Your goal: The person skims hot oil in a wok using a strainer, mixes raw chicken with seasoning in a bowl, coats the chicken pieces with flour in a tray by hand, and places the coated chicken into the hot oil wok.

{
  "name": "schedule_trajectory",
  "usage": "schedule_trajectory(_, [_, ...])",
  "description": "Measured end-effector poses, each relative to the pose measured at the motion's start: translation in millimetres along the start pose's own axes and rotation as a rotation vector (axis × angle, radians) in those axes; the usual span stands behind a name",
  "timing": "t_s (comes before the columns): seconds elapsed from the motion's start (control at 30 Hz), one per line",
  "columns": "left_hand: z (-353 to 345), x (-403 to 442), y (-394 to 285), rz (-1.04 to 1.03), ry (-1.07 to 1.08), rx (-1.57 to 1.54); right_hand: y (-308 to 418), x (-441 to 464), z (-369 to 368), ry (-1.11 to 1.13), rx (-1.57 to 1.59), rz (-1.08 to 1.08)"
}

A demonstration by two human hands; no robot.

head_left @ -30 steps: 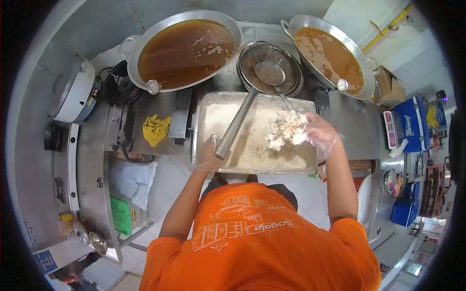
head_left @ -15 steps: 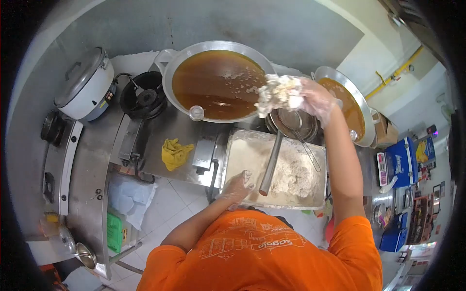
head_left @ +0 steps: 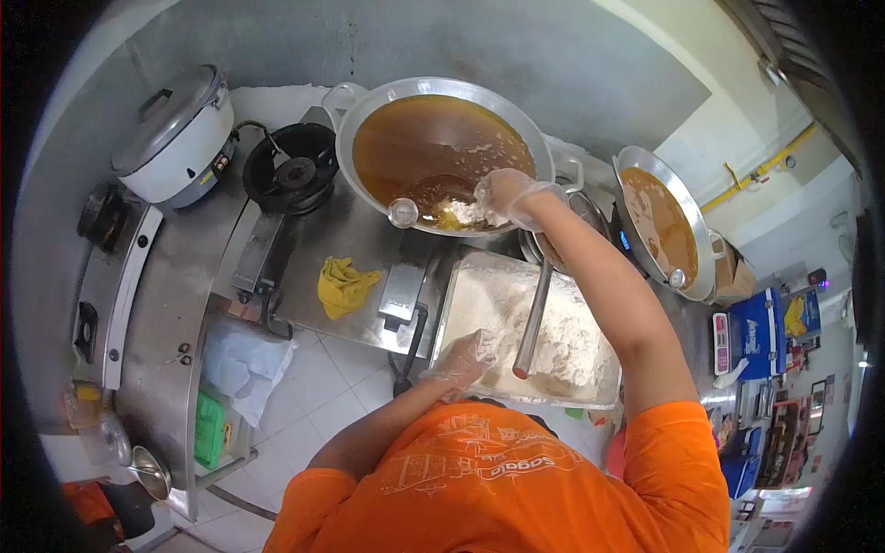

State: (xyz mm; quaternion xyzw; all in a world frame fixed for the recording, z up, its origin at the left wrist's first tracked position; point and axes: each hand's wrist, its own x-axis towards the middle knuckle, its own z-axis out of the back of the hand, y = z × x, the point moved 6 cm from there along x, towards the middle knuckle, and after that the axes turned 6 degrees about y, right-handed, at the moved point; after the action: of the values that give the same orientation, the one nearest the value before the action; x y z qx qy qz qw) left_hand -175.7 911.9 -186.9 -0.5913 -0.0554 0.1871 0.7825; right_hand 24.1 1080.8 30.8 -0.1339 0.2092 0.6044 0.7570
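Observation:
My right hand (head_left: 518,197), in a clear plastic glove, reaches over the near right rim of a large metal wok (head_left: 348,157) full of brown oil. Its fingers are closed on a clumpy flour-coated piece (head_left: 468,215), low at the oil's surface, where yellowish bubbling shows. What lies under the coating is hidden. My left hand (head_left: 468,356), also gloved, is at the left side of a metal tray of flour (head_left: 479,286); its fingers are loosely bent and nothing shows in them. A strainer's long handle (head_left: 535,323) lies across the tray.
A thermometer (head_left: 403,213) sits at the wok's front rim. Farther right stands a second wok of oil (head_left: 682,198). To the left are a yellow cloth (head_left: 346,287), a black burner (head_left: 293,170) and a white cooker (head_left: 175,138). Another person (head_left: 101,516) shows at lower left.
My right hand has moved left and down with the flour-coated piece, from above the wok's right edge to the oil. Bubbling now shows there. My left hand's fingers look more bent.

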Motion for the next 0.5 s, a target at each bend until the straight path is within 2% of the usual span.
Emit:
schedule_trajectory(0.03, [-0.6, -0.3, 0.5, -0.001, 0.004, -0.02, -3.8, -0.3, -2.3, 0.056, -0.035, 0.033])
schedule_trajectory(0.13, [0.9, -1.7, -1.0, -0.012, 0.01, -0.065, -18.1, -2.5, 1.8, -0.249, -0.226, -0.03])
schedule_trajectory(0.2, [3.0, -4.3, -6.5, -0.027, 0.01, -0.077, -29.0, 5.7, -1.2, -0.277, -0.244, -0.102])
schedule_trajectory(0.33, [1.4, -3.7, -5.7, -0.054, 0.0, -0.055, -21.3, 3.9, 5.9, -0.297, -0.228, -0.135])
schedule_trajectory(0.5, [5.3, -5.0, -9.3, -0.036, 0.005, -0.035, 6.4, 0.3, 7.7, -0.196, -0.003, -0.046])
